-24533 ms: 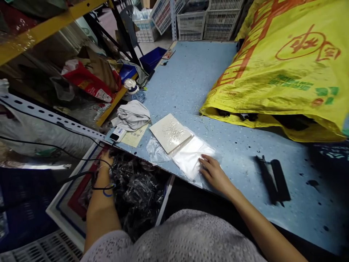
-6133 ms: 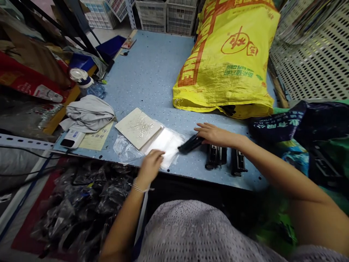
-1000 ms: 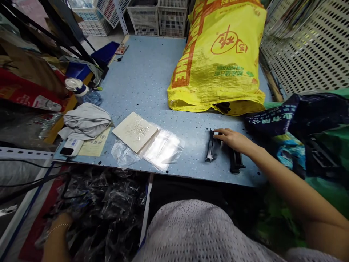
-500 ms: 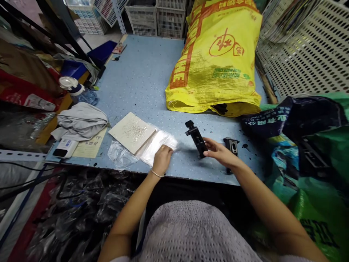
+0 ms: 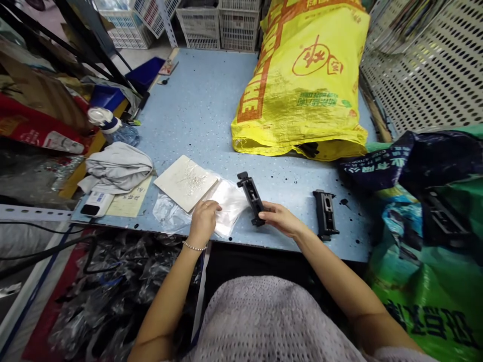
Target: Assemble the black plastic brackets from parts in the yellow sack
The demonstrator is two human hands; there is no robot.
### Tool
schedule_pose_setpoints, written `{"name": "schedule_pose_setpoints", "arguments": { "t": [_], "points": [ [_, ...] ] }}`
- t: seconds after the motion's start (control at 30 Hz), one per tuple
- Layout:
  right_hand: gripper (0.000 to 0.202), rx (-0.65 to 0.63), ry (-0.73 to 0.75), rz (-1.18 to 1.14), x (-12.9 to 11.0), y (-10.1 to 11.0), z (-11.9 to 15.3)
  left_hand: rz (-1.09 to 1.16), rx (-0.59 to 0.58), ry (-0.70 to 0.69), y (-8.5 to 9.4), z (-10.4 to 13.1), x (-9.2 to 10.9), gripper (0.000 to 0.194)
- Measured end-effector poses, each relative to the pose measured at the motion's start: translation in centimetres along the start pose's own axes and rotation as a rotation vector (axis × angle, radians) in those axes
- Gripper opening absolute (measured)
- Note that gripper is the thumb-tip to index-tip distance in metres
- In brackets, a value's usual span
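My right hand [image 5: 281, 218] grips the lower end of a long black slotted bracket [image 5: 251, 197], which is held tilted above the table with a wider end at its top. My left hand [image 5: 204, 221] is at the near edge of a cream square board [image 5: 183, 185]; its fingers are curled together, and what they pinch, if anything, is too small to make out. Tiny shiny pieces [image 5: 196, 182] lie scattered on that board. Clear plastic bags [image 5: 229, 207] lie flat between the board and the bracket. A second similar black bracket [image 5: 325, 213] rests on the table right of my right hand.
A large yellow woven sack [image 5: 302, 90] lies at the back of the blue table [image 5: 199, 105]. On the left are a grey cloth [image 5: 116, 167], a white device [image 5: 97, 204] and a bottle [image 5: 113, 125]. Green bags [image 5: 426, 281] crowd the right. Black bagged pieces [image 5: 113, 286] fill the space below.
My left hand has moved left from the clear bags to the board's near edge. My right hand has carried the black bracket left, over the edge of the bags.
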State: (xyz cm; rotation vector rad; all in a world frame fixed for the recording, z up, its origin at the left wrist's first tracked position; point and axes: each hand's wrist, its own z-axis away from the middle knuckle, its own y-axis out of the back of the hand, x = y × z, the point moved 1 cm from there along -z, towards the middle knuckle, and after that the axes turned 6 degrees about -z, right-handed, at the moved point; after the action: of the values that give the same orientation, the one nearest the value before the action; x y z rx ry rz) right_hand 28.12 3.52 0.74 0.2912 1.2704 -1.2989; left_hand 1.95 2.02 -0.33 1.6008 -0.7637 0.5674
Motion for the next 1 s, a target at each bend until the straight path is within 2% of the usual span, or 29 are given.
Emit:
{"name": "schedule_pose_setpoints", "arguments": {
  "t": [0.07,0.17,0.23,0.33,0.4,0.43,0.5,0.57,0.6,0.67,0.73,0.77,0.8,0.83,0.9,0.97,1.0],
  "points": [
    [0.048,-0.010,0.092,0.239,-0.4,0.2,1.5,-0.153,-0.033,-0.074,0.2,-0.1,-0.1,0.036],
    [0.055,0.016,0.133,0.500,0.1,-0.3,2.6,-0.152,-0.013,-0.097,-0.2,0.0,0.8,0.052],
    [0.068,0.062,0.104,0.455,0.7,-0.6,2.3,-0.146,-0.019,-0.159,-0.7,0.8,1.9,0.062],
    [0.079,0.020,-0.021,0.087,1.6,-1.0,0.7,-0.122,-0.122,-0.387,-1.6,3.0,3.7,0.071],
    [0.069,-0.010,-0.085,-0.110,2.1,-1.6,-0.4,-0.070,-0.197,-0.482,-2.1,4.5,4.5,0.074],
    [0.060,0.006,-0.092,-0.131,2.4,-2.1,-0.7,-0.047,-0.223,-0.491,-2.2,5.1,4.7,0.074],
    [0.039,0.069,-0.042,-0.015,2.9,-3.7,-0.9,-0.037,-0.257,-0.461,-2.2,5.7,5.1,0.074],
    [0.030,0.085,0.094,0.194,3.3,-6.0,-0.1,-0.074,-0.232,-0.427,-1.5,5.9,5.4,0.073],
    [0.031,0.038,0.170,0.283,3.3,-7.2,0.5,-0.102,-0.185,-0.396,-0.8,6.1,5.6,0.071],
    [0.043,-0.174,0.247,0.378,2.9,-9.1,2.1,-0.144,-0.061,-0.287,1.6,7.1,6.0,0.062],
    [0.049,-0.392,0.214,0.398,1.9,-9.4,3.7,-0.169,-0.022,-0.115,5.3,9.2,5.6,0.053],
    [0.046,-0.426,0.194,0.424,1.1,-8.7,4.5,-0.187,-0.054,-0.021,7.4,10.6,4.9,0.050],
    [0.043,-0.387,0.193,0.481,0.3,-7.5,5.2,-0.224,-0.125,0.065,9.7,12.1,3.6,0.047],
    [0.039,-0.277,0.211,0.575,-0.6,-5.6,5.9,-0.275,-0.209,0.147,12.0,13.6,1.7,0.046],
    [0.035,0.095,0.298,0.866,-2.4,-0.7,7.4,-0.409,-0.304,0.313,16.4,16.2,-3.4,0.043],
    [0.035,0.443,0.363,1.194,-3.9,4.7,9.1,-0.523,-0.318,0.488,19.9,18.1,-9.3,0.035],
    [0.040,0.529,0.359,1.359,-4.4,7.3,9.8,-0.567,-0.328,0.556,21.1,18.8,-11.9,0.030]
  ]
}}
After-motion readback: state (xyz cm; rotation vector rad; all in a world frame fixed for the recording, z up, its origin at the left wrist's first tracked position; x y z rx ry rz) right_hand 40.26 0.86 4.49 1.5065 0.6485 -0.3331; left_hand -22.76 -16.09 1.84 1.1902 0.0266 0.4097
